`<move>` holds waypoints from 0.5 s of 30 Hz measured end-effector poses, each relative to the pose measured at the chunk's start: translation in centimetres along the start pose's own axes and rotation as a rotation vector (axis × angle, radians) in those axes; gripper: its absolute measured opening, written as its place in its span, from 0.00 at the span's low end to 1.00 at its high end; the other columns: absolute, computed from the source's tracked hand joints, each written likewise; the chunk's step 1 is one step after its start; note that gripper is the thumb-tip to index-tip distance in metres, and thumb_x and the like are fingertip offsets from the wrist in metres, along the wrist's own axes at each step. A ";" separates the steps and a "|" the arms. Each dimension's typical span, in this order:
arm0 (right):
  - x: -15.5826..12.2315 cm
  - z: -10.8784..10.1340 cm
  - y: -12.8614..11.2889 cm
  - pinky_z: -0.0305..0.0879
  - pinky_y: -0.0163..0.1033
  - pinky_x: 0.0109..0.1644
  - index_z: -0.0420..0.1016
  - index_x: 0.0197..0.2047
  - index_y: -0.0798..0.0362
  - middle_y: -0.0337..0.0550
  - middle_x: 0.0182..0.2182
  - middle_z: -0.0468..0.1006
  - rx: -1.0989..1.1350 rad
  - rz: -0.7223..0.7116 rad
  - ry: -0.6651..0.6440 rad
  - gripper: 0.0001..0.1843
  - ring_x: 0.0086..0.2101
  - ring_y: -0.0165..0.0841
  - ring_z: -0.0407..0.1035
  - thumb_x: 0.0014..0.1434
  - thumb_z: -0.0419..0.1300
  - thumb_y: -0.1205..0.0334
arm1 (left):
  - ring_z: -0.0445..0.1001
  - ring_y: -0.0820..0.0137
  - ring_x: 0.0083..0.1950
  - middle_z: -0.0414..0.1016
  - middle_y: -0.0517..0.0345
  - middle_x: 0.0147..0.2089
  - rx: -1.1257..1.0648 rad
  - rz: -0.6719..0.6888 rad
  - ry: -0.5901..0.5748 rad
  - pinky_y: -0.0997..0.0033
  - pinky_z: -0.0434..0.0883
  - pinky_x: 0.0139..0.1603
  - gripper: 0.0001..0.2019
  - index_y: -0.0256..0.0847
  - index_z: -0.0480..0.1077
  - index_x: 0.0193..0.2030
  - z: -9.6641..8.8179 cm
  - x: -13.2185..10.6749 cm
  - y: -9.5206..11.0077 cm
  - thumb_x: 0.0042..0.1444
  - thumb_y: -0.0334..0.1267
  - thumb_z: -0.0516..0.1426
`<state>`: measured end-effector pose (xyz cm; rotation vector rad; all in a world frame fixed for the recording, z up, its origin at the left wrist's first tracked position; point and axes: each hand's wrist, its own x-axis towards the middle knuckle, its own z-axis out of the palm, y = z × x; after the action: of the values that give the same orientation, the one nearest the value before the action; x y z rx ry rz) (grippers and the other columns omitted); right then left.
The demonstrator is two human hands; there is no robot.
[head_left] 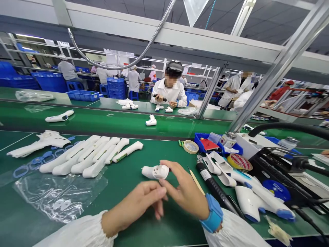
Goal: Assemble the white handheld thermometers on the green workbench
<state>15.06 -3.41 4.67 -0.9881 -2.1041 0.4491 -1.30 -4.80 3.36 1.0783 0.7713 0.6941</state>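
Observation:
A small white gun-shaped thermometer housing (150,172) rests on the green mat, its open end with small holes facing me. My right hand (181,187), wearing a blue wristband (213,212), grips that end between thumb and fingers. Just below it is my left hand (140,202), its thumb and forefinger pressed together and the other fingers hanging down. Whatever the left fingertips may pinch is too small or hidden to make out. Left of the hands lies a row of white thermometer half shells (88,156), some showing green boards inside.
A clear plastic bag (61,195) with small white parts lies at left. On the right are a black electric screwdriver (209,178), tweezers (195,180), tape rolls (191,146), finished thermometers (246,202) and a blue bin (202,140). A co-worker (169,89) sits across the green conveyor (123,125).

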 end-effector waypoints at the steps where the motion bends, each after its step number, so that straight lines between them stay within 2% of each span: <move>1: 0.2 -0.2 -0.1 0.67 0.43 0.48 0.59 0.53 0.51 0.47 0.45 0.72 0.013 0.026 -0.020 0.21 0.44 0.35 0.68 0.56 0.55 0.67 | 0.66 0.71 0.27 0.68 0.58 0.25 0.191 0.102 0.116 0.71 0.64 0.32 0.14 0.38 0.68 0.30 -0.5 -0.3 0.5 0.51 0.49 0.56; 3: 0.7 -0.5 -0.2 0.66 0.42 0.48 0.56 0.54 0.51 0.46 0.45 0.72 0.052 0.071 -0.066 0.24 0.43 0.34 0.69 0.54 0.56 0.67 | 0.67 0.69 0.35 0.68 0.58 0.33 0.488 0.339 0.314 0.71 0.64 0.38 0.10 0.42 0.67 0.36 -1.2 -0.5 1.7 0.48 0.42 0.60; 4: 0.9 -0.6 -0.3 0.66 0.42 0.48 0.54 0.55 0.51 0.46 0.45 0.73 0.071 0.088 -0.091 0.26 0.43 0.34 0.69 0.53 0.56 0.67 | 0.66 0.68 0.40 0.67 0.58 0.37 0.591 0.431 0.350 0.71 0.64 0.41 0.11 0.43 0.66 0.38 -1.4 -0.5 2.3 0.48 0.40 0.60; 6: 1.3 -0.6 -0.4 0.66 0.41 0.49 0.52 0.55 0.51 0.45 0.45 0.72 0.092 0.108 -0.143 0.29 0.44 0.34 0.69 0.51 0.57 0.70 | 0.65 0.68 0.44 0.66 0.58 0.41 0.721 0.529 0.318 0.70 0.63 0.45 0.11 0.45 0.65 0.40 -1.6 -0.2 3.3 0.49 0.36 0.59; 9: 2.0 -0.9 -0.6 0.66 0.42 0.49 0.51 0.56 0.51 0.45 0.47 0.72 0.099 0.112 -0.208 0.32 0.45 0.35 0.68 0.49 0.58 0.72 | 0.66 0.70 0.41 0.65 0.59 0.39 0.784 0.558 0.224 0.69 0.64 0.44 0.08 0.44 0.63 0.38 -1.5 0.5 4.3 0.51 0.33 0.57; 15: 2.9 -1.3 -0.1 0.67 0.41 0.46 0.47 0.58 0.51 0.46 0.47 0.72 0.139 0.103 -0.265 0.34 0.42 0.34 0.70 0.53 0.60 0.64 | 0.65 0.70 0.38 0.64 0.60 0.37 0.836 0.456 0.100 0.70 0.65 0.39 0.09 0.43 0.60 0.35 -2.5 1.4 5.8 0.49 0.35 0.58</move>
<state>14.78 -1.26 7.04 -1.0035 -2.2249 0.8055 -3.25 -0.60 7.87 2.0335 0.9403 0.8305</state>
